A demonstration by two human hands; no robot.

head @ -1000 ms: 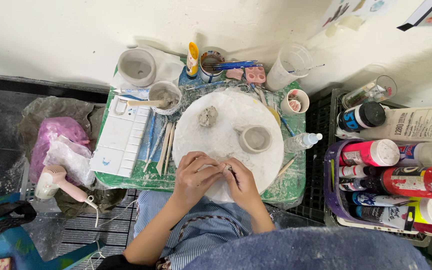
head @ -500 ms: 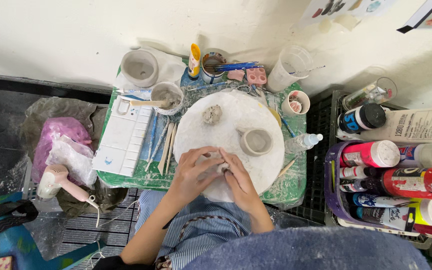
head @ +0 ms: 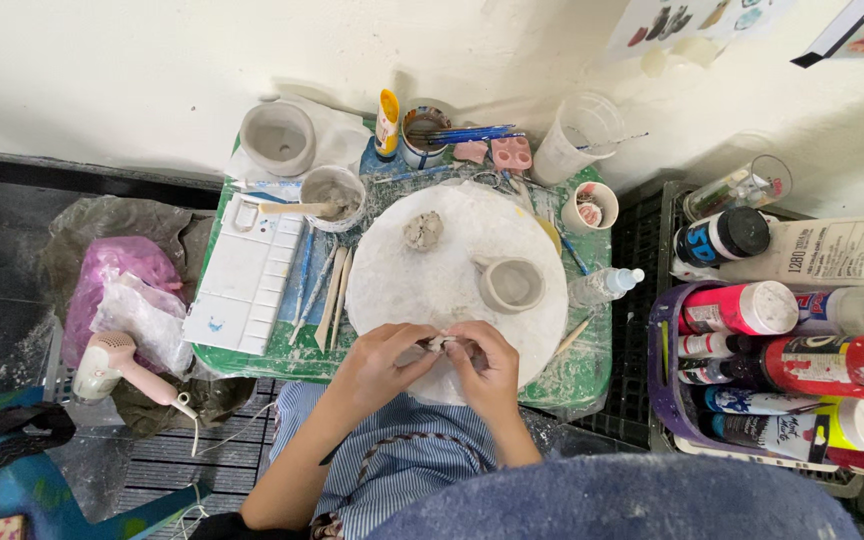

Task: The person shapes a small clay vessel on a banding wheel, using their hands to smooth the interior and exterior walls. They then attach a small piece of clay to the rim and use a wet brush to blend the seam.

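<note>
We see the left hand [head: 377, 365] and right hand [head: 487, 365] meeting over the near edge of a round white work board [head: 432, 290]; both are closed, fingertips pinching a small lump of pale clay [head: 442, 343] between them. The board rests on a green surface [head: 282, 355] smeared with dried clay, set against a white wall [head: 132, 60]. On the board stand a small clay cup [head: 510, 283] and a rough clay ball [head: 423, 230]. Left of the board lie wooden modelling tools [head: 332, 298] and a white paint palette [head: 242, 275]. A tub of brushes [head: 424, 135] stands at the rear. Right of the surface, a purple basket [head: 667, 385] holds paint bottles. On the floor at left lies a pink hair dryer [head: 112, 365].
</note>
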